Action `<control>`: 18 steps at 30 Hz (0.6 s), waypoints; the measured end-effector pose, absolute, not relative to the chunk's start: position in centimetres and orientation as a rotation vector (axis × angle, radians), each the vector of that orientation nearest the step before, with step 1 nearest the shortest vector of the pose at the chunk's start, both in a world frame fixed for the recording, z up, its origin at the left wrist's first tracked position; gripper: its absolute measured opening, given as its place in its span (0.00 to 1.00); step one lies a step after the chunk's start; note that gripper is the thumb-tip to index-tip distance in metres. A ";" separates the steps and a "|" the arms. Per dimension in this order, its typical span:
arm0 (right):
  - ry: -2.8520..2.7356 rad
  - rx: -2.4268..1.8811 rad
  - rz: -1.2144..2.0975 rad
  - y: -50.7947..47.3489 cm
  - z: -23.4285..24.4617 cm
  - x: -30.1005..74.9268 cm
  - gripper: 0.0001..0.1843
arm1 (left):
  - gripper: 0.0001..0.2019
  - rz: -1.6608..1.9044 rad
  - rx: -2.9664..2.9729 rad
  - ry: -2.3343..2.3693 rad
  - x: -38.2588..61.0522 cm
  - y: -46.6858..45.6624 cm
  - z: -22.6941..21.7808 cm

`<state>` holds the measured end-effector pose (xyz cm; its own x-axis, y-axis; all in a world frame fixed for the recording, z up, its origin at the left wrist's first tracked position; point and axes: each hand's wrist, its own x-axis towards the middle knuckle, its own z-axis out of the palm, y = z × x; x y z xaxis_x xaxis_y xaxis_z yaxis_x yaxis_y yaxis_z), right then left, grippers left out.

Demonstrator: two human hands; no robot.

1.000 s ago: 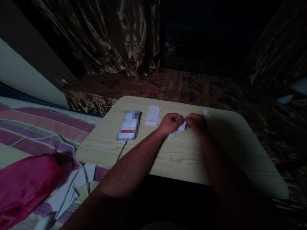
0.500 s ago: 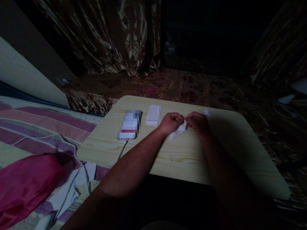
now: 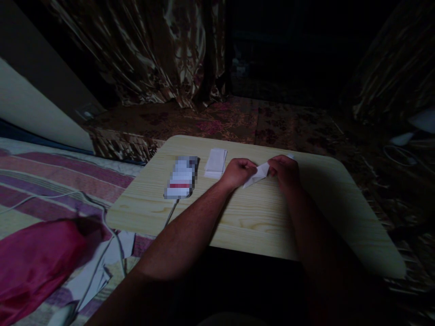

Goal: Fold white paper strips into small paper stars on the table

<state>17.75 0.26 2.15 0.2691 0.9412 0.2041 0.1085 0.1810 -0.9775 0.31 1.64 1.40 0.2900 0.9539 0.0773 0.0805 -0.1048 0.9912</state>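
Note:
A small folded piece of white paper (image 3: 257,174) is held just above a light wooden table (image 3: 258,222). My left hand (image 3: 237,172) is closed and pinches the paper's left end. My right hand (image 3: 284,170) is closed on its right end, fingers curled. A small stack of white paper slips (image 3: 215,162) lies just left of my left hand. Behind my right hand a tiny white folded piece (image 3: 290,156) shows on the table, mostly hidden.
A blurred phone-sized object (image 3: 181,177) with a cable lies on the table's left part. A striped bedsheet (image 3: 54,181) and a red cloth (image 3: 37,258) are at the left. Patterned curtains (image 3: 142,50) and a dark carpet lie beyond the table.
My hands have drawn slightly apart, the right one moving right and up, so more of the white paper shows stretched between them. The tiny white piece is now mostly covered by my right hand.

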 end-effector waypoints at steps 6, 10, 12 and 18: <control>-1.126 -1.217 0.844 0.2 2.3 17.4 0.10 | 0.12 1.129 1.449 1.040 0.4 2.2 1.0; -1.203 -1.263 0.841 0.1 2.3 17.3 0.09 | 0.11 1.162 1.450 1.069 0.3 2.4 0.9; -1.238 -1.270 0.835 -0.1 2.3 17.3 0.09 | 0.11 1.180 1.464 1.078 0.3 2.4 0.9; -1.275 -1.239 0.858 -0.3 2.5 17.2 0.08 | 0.11 1.225 1.531 1.072 0.3 2.2 1.0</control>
